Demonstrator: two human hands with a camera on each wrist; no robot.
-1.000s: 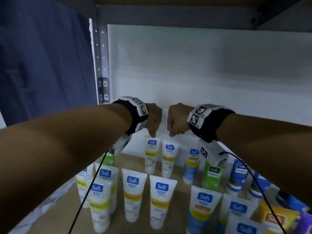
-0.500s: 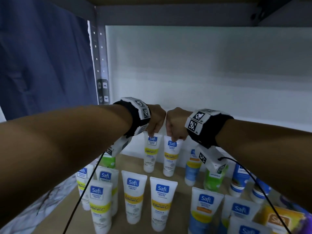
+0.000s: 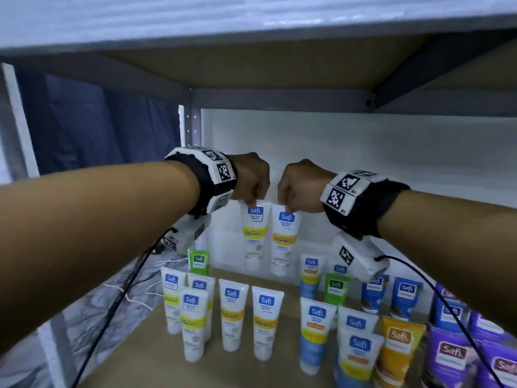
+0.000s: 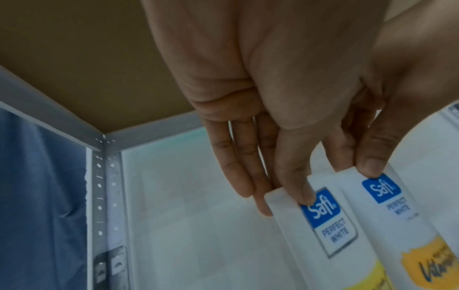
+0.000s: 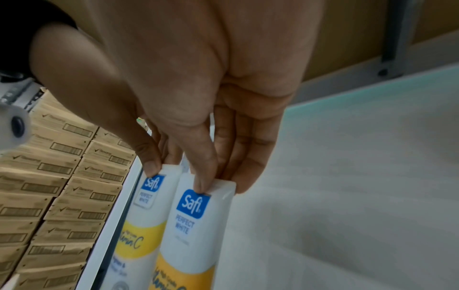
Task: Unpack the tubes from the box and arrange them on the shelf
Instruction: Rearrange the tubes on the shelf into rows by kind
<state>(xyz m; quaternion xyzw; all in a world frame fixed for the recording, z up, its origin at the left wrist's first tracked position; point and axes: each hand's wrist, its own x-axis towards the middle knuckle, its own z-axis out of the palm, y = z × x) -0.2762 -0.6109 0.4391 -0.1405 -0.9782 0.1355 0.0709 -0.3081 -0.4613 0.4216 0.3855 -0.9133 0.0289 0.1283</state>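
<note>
Two white Safi tubes with yellow bands hang side by side, cap down, above the back of the shelf (image 3: 145, 362). My left hand (image 3: 256, 201) pinches the flat top end of the left tube (image 3: 254, 233). My right hand (image 3: 288, 206) pinches the top end of the right tube (image 3: 284, 239). In the left wrist view, thumb and fingers of the left hand (image 4: 295, 198) clamp the left tube (image 4: 330, 227), with the right tube (image 4: 387, 198) beside it. The right wrist view shows the right hand (image 5: 211, 184) holding the right tube (image 5: 191, 225), next to the left tube (image 5: 143, 212).
Several more yellow-banded tubes (image 3: 233, 317) stand in rows at the front left, a green tube (image 3: 198, 261) behind them. Blue tubes (image 3: 316, 329), an orange tube (image 3: 397, 348) and purple packs (image 3: 453, 357) fill the right. The upper shelf board (image 3: 251, 68) is close overhead. Stacked cardboard boxes (image 5: 57, 196) lie below.
Both hands closed on the top ends of the two back-row tubes and lifted them off the shelf. The head view has tilted, showing the upper shelf.
</note>
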